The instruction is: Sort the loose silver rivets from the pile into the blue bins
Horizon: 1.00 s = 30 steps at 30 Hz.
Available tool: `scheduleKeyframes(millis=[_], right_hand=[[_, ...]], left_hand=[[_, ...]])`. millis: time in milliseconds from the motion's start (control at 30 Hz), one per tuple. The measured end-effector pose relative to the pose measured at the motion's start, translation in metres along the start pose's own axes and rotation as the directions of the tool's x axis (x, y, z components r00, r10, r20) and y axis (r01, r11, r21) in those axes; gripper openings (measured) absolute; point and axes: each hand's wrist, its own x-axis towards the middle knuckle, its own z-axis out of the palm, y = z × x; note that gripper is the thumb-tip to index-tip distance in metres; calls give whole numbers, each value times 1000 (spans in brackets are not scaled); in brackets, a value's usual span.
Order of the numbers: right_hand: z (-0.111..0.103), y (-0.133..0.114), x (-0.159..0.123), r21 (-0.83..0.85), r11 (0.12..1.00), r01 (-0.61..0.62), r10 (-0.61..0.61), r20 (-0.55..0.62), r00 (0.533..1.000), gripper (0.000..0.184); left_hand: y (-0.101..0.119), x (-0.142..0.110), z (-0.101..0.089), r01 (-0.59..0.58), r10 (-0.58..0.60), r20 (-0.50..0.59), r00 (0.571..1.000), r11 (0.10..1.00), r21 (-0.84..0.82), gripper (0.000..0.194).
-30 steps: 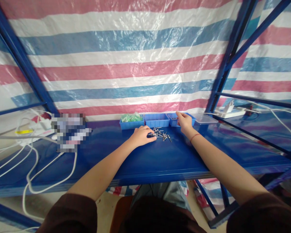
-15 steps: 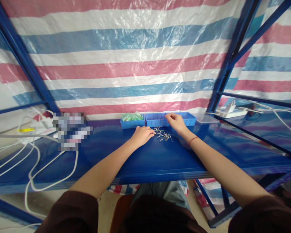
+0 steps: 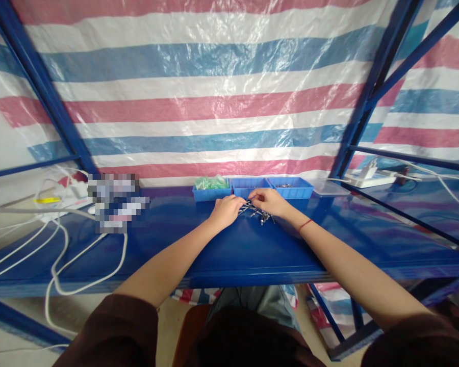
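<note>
A loose pile of silvery blind rivets [image 3: 264, 216] with thin shanks lies on the blue tabletop [image 3: 248, 250]. From the left, my left hand [image 3: 226, 210] rests at the pile's edge, fingers closed, with rivet shanks at its fingertips. My right hand [image 3: 271, 202], a red string round its wrist, reaches over the pile and pinches at the rivets; its fingertips are close to those of the left. Behind the hands stand a blue bin holding green plastic [image 3: 212, 194], a middle blue bin [image 3: 248, 183] partly hidden by my right hand, and a right blue bin [image 3: 294, 193] with small metal pieces.
A clear plastic lid [image 3: 331, 187] lies right of the bins. White power strips [image 3: 371, 177] sit at the right and left ends, with white cables [image 3: 61, 255] looping over the left side. Blue frame posts [image 3: 357, 112] and a striped plastic sheet [image 3: 214, 107] enclose the bench.
My right hand has come down from over the bins to the rivet pile, beside my left hand. The right bin's contents now show. The view has shifted slightly.
</note>
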Motion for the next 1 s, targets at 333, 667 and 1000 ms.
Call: scheduleKeyframes(millis=[333,667,1000], right_hand=[[8,-6,1,261,965,-6,24,-65,998,29],[7,-9,2,347,937,23,19,-116,993,28],[1,-18,-2,173,978,118,-97,-121,988,13]], left_hand=[[-7,9,6,-12,-51,-142,988,912,-409,19],[-2,7,4,13,-76,-113,991,879,-476,17],[2,7,1,-21,-80,-209,975,897,-441,15]])
